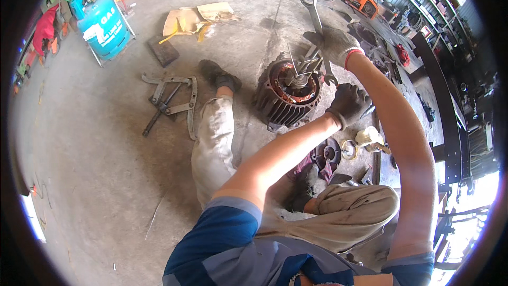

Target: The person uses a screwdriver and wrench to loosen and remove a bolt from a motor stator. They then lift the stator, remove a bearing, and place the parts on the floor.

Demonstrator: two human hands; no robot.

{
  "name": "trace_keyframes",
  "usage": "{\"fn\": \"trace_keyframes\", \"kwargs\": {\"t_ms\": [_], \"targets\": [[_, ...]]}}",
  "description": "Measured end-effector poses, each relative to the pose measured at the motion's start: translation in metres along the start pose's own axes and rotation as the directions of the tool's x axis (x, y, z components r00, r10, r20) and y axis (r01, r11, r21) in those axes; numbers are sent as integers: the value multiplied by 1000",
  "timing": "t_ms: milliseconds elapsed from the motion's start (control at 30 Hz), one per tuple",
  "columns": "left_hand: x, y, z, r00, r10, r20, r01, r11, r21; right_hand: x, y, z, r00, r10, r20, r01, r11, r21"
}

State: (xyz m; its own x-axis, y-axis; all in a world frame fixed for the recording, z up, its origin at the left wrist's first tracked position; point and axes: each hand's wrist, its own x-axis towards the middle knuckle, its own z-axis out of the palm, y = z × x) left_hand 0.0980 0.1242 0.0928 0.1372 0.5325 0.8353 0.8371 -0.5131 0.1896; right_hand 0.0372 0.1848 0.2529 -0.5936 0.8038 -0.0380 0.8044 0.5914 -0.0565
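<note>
An electric motor point(288, 95) with a finned housing and copper windings stands upright on the concrete floor between my legs. A small metal puller point(308, 65) sits over its shaft. My right hand point(336, 46), in a grey glove with a red cuff, is closed around the middle of a long combination wrench point(313, 15). The wrench's ring end points away from me; its open jaw is beside the motor's rim. Just right of the motor, my left hand point(351, 105), in a dark glove, is curled into a fist near that jaw. Its fingers hide whatever they may hold.
A larger jaw puller point(174, 100) lies on the floor to the left. Nearer me are a round motor end cover point(327, 152) and a pale tub point(369, 136). A blue gas cylinder point(106, 29), cardboard point(182, 21) and a dark metal plate point(163, 51) are farther off.
</note>
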Motion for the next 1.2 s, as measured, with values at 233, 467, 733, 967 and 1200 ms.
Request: {"fn": "trace_keyframes", "kwargs": {"t_ms": [233,467,733,967,1200], "targets": [[32,5,58,940,-328,-88,337,936,106,-3,-15,12,980,111,-167,-124,990,-71],[40,7,51,946,-325,-7,324,940,107,-13,-16,-7,995,81,-59,-78,996,46],[46,-2,44,959,-283,-8,280,944,177,-66,18,-56,873,96,-479,180,848,498],[30,-5,28,989,-148,-11,147,988,-35,-152,212,15,917,227,-328,-259,964,-57],[4,11,-33,978,-64,-199,15,970,-241,-274,309,352,859,297,417,-266,955,-133]]}}
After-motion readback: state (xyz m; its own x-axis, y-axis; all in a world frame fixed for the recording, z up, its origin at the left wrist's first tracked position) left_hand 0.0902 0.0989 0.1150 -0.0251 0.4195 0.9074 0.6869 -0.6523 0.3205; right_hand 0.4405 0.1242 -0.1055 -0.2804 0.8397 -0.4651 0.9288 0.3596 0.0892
